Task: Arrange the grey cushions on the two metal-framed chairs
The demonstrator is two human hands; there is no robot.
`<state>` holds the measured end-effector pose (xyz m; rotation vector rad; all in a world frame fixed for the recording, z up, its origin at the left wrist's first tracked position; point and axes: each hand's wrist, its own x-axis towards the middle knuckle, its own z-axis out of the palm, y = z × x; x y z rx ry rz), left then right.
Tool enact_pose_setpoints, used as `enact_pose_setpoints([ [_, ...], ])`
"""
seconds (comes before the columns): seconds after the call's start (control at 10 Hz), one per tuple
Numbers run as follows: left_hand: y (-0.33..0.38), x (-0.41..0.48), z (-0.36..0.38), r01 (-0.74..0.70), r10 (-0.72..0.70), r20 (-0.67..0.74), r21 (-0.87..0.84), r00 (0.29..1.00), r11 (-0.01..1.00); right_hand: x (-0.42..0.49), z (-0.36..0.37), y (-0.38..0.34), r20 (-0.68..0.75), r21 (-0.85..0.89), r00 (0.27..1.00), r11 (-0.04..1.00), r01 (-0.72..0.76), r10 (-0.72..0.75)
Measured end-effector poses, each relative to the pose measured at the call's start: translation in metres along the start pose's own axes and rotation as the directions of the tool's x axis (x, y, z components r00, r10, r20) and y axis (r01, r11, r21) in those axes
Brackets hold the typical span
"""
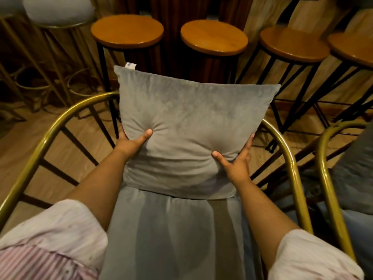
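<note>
A square grey cushion (191, 118) stands upright on the grey seat (173, 235) of a chair with a curved brass-coloured metal frame (40, 150). My left hand (131, 143) grips the cushion's lower left side, thumb pressed into the front. My right hand (237, 161) grips its lower right side the same way. A white label sticks up from the cushion's top left corner. At the right edge, a second metal-framed chair (327, 174) holds another grey cushion (355, 178), only partly in view.
Several round wooden stools on black legs (127, 29) (214, 36) (292, 44) stand close behind the chair. Grey padded stools on gold legs (58, 11) are at the far left. The floor is wood.
</note>
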<state>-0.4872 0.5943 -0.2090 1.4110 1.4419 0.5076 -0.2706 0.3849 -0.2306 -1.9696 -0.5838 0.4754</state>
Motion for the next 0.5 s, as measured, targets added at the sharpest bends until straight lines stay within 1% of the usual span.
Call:
enact_pose_setpoints([
  [0.1,0.006,-0.018,0.0,-0.03,0.031,-0.01,0.048,0.999,0.998,-0.003,-0.004,-0.002,0.046,-0.026,0.998,0.999,-0.035,0.037],
  [0.2,0.015,-0.047,0.007,-0.095,0.095,0.003,0.11,0.995,0.989,-0.013,-0.016,-0.011,0.107,-0.076,0.992,0.995,-0.061,0.069],
  [0.3,0.037,-0.086,0.011,-0.069,0.044,0.114,0.233,0.993,0.97,-0.026,-0.042,-0.023,0.254,-0.128,0.965,0.991,-0.038,0.07],
  [0.4,0.059,-0.125,0.009,-0.114,0.002,0.279,0.386,0.96,0.916,-0.042,-0.071,-0.046,0.362,-0.149,0.932,0.988,0.027,0.029],
  [0.5,0.079,-0.171,0.005,-0.13,-0.076,0.361,0.515,0.93,0.847,-0.067,-0.107,-0.069,0.394,-0.177,0.918,0.978,0.108,-0.03],
])
